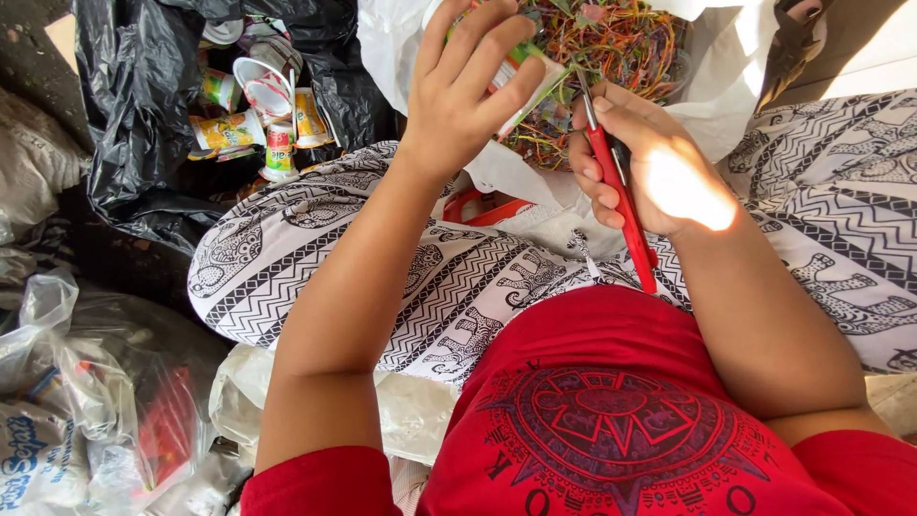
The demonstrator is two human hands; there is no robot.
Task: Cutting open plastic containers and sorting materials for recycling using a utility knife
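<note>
Scissors gripped in right hand, blades at green-white cup pinched by left hand. Cut strips fill white bag; many cups remain uncut in black bag.

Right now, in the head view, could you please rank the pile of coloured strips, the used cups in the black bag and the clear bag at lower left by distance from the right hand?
From the right hand, which holds red scissors:
1. Pile of coloured strips, just above it in the white bag.
2. Used cups, upper left in the black bag.
3. Clear bag, lower left corner.
</note>
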